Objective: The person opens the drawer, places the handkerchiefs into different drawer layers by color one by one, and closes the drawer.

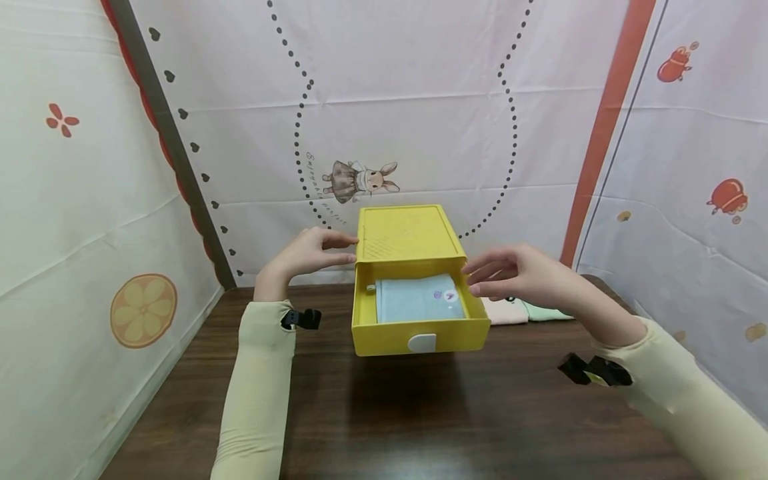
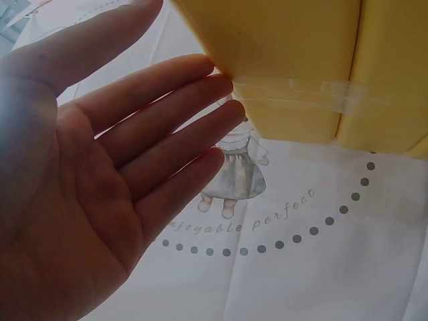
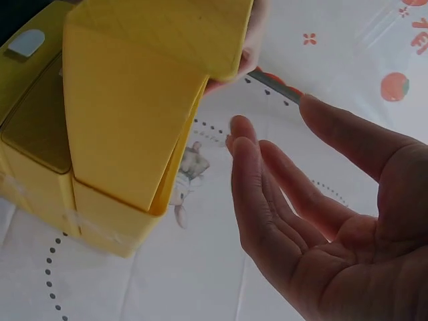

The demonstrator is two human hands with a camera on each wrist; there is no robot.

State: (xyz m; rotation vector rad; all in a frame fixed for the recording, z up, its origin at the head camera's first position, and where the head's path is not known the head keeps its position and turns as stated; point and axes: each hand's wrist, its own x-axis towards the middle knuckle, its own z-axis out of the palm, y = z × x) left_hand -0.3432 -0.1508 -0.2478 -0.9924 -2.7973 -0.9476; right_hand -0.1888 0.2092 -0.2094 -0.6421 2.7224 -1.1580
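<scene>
The yellow box (image 1: 408,230) is near the middle of the head view, its drawer (image 1: 390,339) drawn out toward 6 o'clock above the worktop (image 1: 528,407). A folded light-blue cloth (image 1: 405,301) lies inside the drawer.

Both hands are free of any grip. The left hand (image 1: 307,253), at the box's 9 o'clock, has fingers nearly straight, tips at the wall; whether they press is hard to tell. The right hand (image 1: 519,272), at 3 o'clock, is loosely bent and holds nothing; the right wrist view shows it apart from the box.

The box looks like thin, smooth plastic: probably light, fairly stiff, a little slippery under dry fingertips. Flat palms on its 9 and 3 o'clock walls should steady it best; with the drawer out, it may tip toward 6 o'clock. The white tab (image 1: 422,343) at the drawer's 6 o'clock face seems the natural finger-hold. Clear tape (image 2: 321,93) crosses a seam, so wrenching there looks unwise.

The cloth looks soft, limp and unbreakable; pinching all its layers together would likely keep the fold.
</scene>
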